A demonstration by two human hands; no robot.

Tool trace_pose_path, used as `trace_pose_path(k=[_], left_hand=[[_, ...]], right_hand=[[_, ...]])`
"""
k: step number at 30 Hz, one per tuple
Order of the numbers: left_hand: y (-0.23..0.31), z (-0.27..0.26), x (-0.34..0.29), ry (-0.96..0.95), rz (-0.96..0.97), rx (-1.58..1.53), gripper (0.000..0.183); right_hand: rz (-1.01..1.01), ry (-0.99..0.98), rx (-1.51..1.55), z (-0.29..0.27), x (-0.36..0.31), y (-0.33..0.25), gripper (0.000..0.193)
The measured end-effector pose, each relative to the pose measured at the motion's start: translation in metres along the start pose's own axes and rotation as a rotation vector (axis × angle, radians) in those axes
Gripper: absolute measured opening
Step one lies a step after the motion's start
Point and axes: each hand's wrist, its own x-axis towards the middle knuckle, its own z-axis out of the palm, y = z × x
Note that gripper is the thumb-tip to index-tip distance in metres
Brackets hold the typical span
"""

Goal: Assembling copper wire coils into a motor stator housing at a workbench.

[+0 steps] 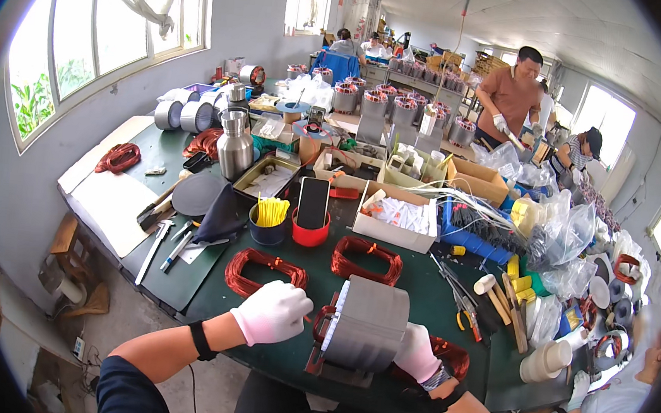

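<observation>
A grey laminated stator core (368, 326) lies on its side at the front edge of the green bench. Red-brown copper wire (324, 324) and pale slot liners show at its left end. My left hand (275, 313), in a white glove, is closed just left of that end; what its fingers pinch, if anything, is too small to name. My right hand (418, 353), gloved too, is against the core's right end, its fingers mostly hidden. Tied copper coils lie behind the left hand (265, 274), behind the core (366, 261) and beside the right hand (454, 358).
A phone (314, 204) stands in a red bowl (310, 230), beside a cup of yellow strips (271, 213). Pliers (464, 301), a mallet (487, 286) and plastic bags are on the right. Calipers (154, 252) and a steel flask (235, 148) are left. A person (626, 400) sits close at right; others work farther back.
</observation>
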Motion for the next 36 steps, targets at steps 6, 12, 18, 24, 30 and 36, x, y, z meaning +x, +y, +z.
trace_pose_path(k=[6, 12, 18, 24, 30, 36], left_hand=[[-0.007, -0.020, 0.031, 0.194, -0.216, -0.322, 0.010], [-0.064, -0.006, 0.117, 0.183, -0.482, -0.657, 0.011], [-0.126, 0.031, 0.226, 0.218, -0.467, -0.559, 0.022], [-0.159, 0.077, 0.283, 0.125, -0.574, -0.325, 0.028], [-0.158, 0.113, 0.291, 0.001, -0.451, -0.408, 0.034], [-0.167, 0.157, 0.258, -0.124, -0.089, -0.005, 0.027]], right_hand=[[0.032, -0.026, 0.012, -0.008, 0.002, -0.006, 0.012], [0.079, -0.041, 0.054, -0.007, 0.008, -0.012, 0.013], [0.039, -0.038, 0.009, -0.008, 0.006, -0.007, 0.018], [0.030, -0.066, 0.018, -0.006, 0.005, -0.006, 0.017], [0.042, -0.063, 0.055, -0.010, 0.005, -0.003, 0.020], [0.032, -0.065, 0.041, -0.007, 0.009, -0.002, 0.010]])
